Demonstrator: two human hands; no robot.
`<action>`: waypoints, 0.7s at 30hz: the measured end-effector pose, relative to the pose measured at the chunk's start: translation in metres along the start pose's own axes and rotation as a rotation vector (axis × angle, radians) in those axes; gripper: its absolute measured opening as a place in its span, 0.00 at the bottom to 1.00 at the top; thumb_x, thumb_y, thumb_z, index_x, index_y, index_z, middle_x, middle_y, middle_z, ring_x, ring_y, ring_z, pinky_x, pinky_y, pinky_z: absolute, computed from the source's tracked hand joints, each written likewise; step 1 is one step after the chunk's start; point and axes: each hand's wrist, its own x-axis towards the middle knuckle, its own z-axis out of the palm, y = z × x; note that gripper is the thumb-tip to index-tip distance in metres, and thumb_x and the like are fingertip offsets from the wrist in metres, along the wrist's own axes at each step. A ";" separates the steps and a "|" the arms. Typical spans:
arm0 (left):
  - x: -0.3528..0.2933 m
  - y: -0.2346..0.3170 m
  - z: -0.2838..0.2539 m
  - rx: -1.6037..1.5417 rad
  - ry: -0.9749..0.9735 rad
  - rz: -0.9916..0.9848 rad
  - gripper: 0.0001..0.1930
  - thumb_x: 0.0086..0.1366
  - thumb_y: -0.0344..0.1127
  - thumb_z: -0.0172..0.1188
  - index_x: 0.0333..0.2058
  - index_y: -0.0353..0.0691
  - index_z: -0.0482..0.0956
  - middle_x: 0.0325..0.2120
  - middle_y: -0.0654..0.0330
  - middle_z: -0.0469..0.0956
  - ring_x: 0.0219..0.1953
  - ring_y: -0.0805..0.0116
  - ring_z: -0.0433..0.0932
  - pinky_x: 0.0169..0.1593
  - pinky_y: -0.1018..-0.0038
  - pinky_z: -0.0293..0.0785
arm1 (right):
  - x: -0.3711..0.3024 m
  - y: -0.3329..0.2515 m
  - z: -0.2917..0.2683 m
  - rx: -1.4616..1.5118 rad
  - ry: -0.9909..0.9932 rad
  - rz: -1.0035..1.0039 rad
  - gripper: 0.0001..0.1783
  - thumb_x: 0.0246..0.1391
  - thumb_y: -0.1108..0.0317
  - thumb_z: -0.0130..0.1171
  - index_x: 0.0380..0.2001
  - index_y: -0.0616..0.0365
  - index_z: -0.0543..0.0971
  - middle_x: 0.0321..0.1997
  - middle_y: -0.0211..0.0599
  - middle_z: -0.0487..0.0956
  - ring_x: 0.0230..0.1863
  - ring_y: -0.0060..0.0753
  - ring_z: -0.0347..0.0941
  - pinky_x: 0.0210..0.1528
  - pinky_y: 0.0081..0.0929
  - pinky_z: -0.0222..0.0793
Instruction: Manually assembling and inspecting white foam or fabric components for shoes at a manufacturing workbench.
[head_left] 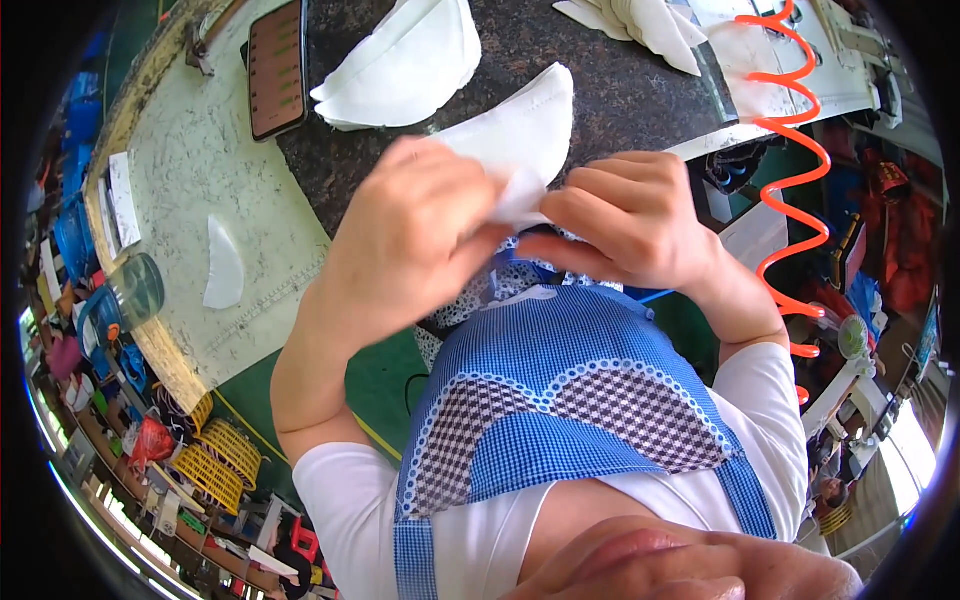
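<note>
Apron: a blue-checked apron is worn, trimmed with dark-checked panels.
Left hand: on the left hand the fingers are curled, and a small white piece is pinched at the fingertips.
Right hand: on the right hand the fingers are curled in and the white piece is met by the index fingertip; whether it is gripped cannot be told.
White piece: it is held between the hands at the table's near edge, blurred.
Curved piece: a larger white crescent is seen just beyond, partly covered by the left hand.
Tabletop, left: a single white crescent piece is laid on the pale surface.
Dark board: white stacked pieces and off-white pieces are spread farther back.
Phone: a phone is placed at the board's left edge.
</note>
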 end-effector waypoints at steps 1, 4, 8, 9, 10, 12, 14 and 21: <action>-0.004 0.002 -0.007 -0.001 -0.002 0.010 0.19 0.43 0.27 0.73 0.37 0.36 0.81 0.30 0.60 0.80 0.39 0.57 0.80 0.51 0.61 0.74 | -0.005 0.002 -0.004 0.069 0.088 -0.007 0.15 0.46 0.58 0.72 0.32 0.55 0.80 0.19 0.28 0.71 0.16 0.23 0.69 0.19 0.23 0.64; -0.012 0.016 -0.021 -0.110 0.058 0.076 0.09 0.43 0.32 0.71 0.27 0.43 0.83 0.24 0.64 0.79 0.36 0.62 0.82 0.54 0.55 0.71 | -0.031 0.008 -0.018 0.526 0.462 0.550 0.32 0.60 0.45 0.58 0.55 0.62 0.73 0.28 0.32 0.78 0.24 0.15 0.71 0.24 0.18 0.66; 0.007 0.013 -0.009 -0.239 0.045 0.291 0.06 0.42 0.37 0.64 0.22 0.47 0.83 0.28 0.69 0.83 0.50 0.60 0.81 0.66 0.53 0.61 | -0.027 0.017 0.021 1.321 0.094 0.663 0.40 0.58 0.49 0.61 0.64 0.61 0.61 0.41 0.41 0.80 0.38 0.25 0.78 0.43 0.26 0.74; 0.008 0.005 -0.007 -0.299 0.009 0.267 0.03 0.44 0.32 0.64 0.22 0.45 0.83 0.30 0.65 0.84 0.54 0.57 0.79 0.67 0.54 0.60 | -0.015 0.015 0.017 1.336 0.056 0.613 0.39 0.55 0.58 0.68 0.64 0.58 0.61 0.44 0.43 0.80 0.42 0.28 0.80 0.46 0.30 0.77; 0.007 -0.007 -0.012 -0.263 -0.011 0.241 0.08 0.47 0.25 0.60 0.27 0.45 0.83 0.33 0.64 0.83 0.55 0.56 0.78 0.67 0.53 0.60 | -0.009 0.015 0.019 1.295 0.143 0.661 0.38 0.54 0.63 0.68 0.64 0.57 0.61 0.44 0.44 0.80 0.42 0.29 0.80 0.46 0.30 0.78; 0.001 -0.027 -0.009 -0.172 0.175 0.110 0.16 0.50 0.17 0.53 0.33 0.42 0.83 0.37 0.61 0.83 0.56 0.54 0.77 0.65 0.53 0.62 | -0.009 0.017 0.023 1.149 0.307 0.699 0.37 0.56 0.71 0.65 0.65 0.53 0.60 0.43 0.44 0.81 0.43 0.29 0.81 0.44 0.28 0.80; -0.011 -0.047 0.006 -0.203 0.480 -0.051 0.17 0.55 0.17 0.51 0.40 0.38 0.82 0.43 0.56 0.83 0.54 0.51 0.78 0.64 0.55 0.65 | -0.016 0.030 0.035 0.959 0.385 0.720 0.36 0.57 0.70 0.66 0.64 0.54 0.59 0.40 0.45 0.82 0.41 0.32 0.82 0.41 0.29 0.80; -0.025 -0.012 0.088 0.294 -0.063 -0.058 0.42 0.55 0.51 0.68 0.63 0.31 0.64 0.63 0.47 0.65 0.65 0.49 0.64 0.68 0.55 0.57 | -0.014 0.053 0.047 0.021 0.420 0.649 0.24 0.45 0.65 0.72 0.48 0.51 0.77 0.23 0.33 0.75 0.24 0.33 0.74 0.27 0.29 0.71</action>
